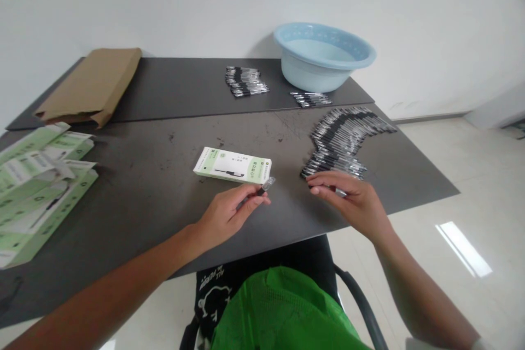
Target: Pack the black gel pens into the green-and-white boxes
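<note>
My left hand [229, 213] is closed around a pen [266, 186]; its clear-capped end sticks out toward a small white and green box [232, 165] lying flat on the dark table [164, 175]. My right hand [348, 199] rests with fingers bent together over the near end of a long row of black pens [344, 136]. The fingertips touch or pinch a pen there, but what they hold is hidden.
Several flat green and white boxes [36, 186] are piled at the left edge. A brown paper bag [92, 85] lies at the far left, a light blue basin [324, 60] at the back right, with two small pen bundles [246, 82] near it. A chair [361, 306] is below me.
</note>
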`<state>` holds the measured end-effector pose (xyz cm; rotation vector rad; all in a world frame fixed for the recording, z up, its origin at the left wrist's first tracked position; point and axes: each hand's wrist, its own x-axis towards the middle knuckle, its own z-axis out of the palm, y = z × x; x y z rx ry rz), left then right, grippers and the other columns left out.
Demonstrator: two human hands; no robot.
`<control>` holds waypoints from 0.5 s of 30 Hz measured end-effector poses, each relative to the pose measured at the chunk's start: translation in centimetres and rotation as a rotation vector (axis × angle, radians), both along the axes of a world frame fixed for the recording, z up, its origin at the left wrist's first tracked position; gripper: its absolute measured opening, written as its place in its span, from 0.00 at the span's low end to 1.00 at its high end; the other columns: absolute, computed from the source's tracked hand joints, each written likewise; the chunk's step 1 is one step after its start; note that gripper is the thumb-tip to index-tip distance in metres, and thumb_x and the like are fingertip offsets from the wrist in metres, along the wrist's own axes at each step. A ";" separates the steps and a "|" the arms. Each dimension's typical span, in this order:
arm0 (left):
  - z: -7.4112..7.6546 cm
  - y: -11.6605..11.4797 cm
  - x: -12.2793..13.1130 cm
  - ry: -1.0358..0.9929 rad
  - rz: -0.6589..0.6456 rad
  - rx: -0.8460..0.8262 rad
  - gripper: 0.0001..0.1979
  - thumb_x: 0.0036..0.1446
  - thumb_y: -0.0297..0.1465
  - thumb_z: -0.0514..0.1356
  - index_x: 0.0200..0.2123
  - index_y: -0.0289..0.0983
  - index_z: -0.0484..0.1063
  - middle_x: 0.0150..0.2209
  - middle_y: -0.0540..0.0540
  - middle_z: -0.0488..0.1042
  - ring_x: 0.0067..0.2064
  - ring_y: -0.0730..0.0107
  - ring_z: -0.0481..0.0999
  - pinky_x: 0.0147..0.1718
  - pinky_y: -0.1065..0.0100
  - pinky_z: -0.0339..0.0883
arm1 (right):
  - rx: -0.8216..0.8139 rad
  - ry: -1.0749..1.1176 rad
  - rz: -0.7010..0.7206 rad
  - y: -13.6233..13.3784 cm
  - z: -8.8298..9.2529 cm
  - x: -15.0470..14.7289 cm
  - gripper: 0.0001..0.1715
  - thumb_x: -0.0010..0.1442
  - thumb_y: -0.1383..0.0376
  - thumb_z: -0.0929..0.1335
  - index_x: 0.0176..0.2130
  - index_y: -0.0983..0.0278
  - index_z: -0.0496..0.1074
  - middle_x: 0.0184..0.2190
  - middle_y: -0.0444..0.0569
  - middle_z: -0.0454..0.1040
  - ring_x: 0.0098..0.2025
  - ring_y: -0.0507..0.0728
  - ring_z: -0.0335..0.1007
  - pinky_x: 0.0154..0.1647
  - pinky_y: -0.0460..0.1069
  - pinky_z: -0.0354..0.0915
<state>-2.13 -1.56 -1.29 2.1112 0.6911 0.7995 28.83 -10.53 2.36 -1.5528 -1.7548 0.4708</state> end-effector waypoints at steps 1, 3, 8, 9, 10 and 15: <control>0.0 0.0 0.0 0.000 0.003 0.003 0.12 0.78 0.36 0.59 0.47 0.41 0.82 0.44 0.47 0.90 0.46 0.67 0.90 0.53 0.67 0.83 | -0.033 0.103 -0.002 0.2 0.6 -0.6 0.11 0.71 0.52 0.76 0.48 0.52 0.89 0.48 0.49 0.89 0.48 0.62 0.85 0.49 0.55 0.80; 0.1 0.0 -0.1 0.004 0.018 0.012 0.11 0.78 0.36 0.59 0.47 0.41 0.82 0.43 0.47 0.90 0.45 0.67 0.91 0.52 0.68 0.83 | -0.104 0.287 0.005 1.1 1.5 -2.0 0.12 0.67 0.50 0.79 0.46 0.52 0.89 0.44 0.48 0.89 0.42 0.60 0.85 0.41 0.52 0.78; -0.2 0.3 0.0 0.019 0.073 0.025 0.13 0.78 0.38 0.59 0.47 0.41 0.83 0.44 0.47 0.90 0.46 0.65 0.91 0.51 0.68 0.83 | -0.202 0.543 0.153 4.6 1.3 -3.9 0.19 0.66 0.50 0.80 0.53 0.53 0.87 0.43 0.47 0.88 0.41 0.55 0.81 0.43 0.50 0.77; -0.3 0.4 0.0 0.022 0.081 0.025 0.14 0.78 0.39 0.59 0.46 0.41 0.83 0.44 0.47 0.90 0.47 0.65 0.91 0.51 0.68 0.83 | -0.208 0.567 0.184 5.2 1.0 -4.0 0.21 0.67 0.51 0.79 0.56 0.53 0.86 0.44 0.47 0.88 0.42 0.54 0.81 0.45 0.50 0.77; -0.4 0.4 0.1 0.022 0.088 0.026 0.14 0.78 0.39 0.58 0.46 0.41 0.83 0.45 0.47 0.90 0.47 0.65 0.91 0.50 0.69 0.83 | -0.212 0.581 0.208 5.7 0.7 -4.0 0.21 0.68 0.52 0.78 0.58 0.52 0.85 0.45 0.46 0.87 0.44 0.54 0.81 0.48 0.50 0.76; -0.7 0.5 0.1 0.010 0.096 0.028 0.14 0.78 0.39 0.59 0.46 0.41 0.83 0.45 0.48 0.90 0.47 0.66 0.90 0.49 0.71 0.81 | -0.274 0.614 0.235 6.3 -0.9 -3.5 0.15 0.71 0.55 0.77 0.56 0.50 0.87 0.46 0.45 0.85 0.37 0.50 0.72 0.44 0.48 0.71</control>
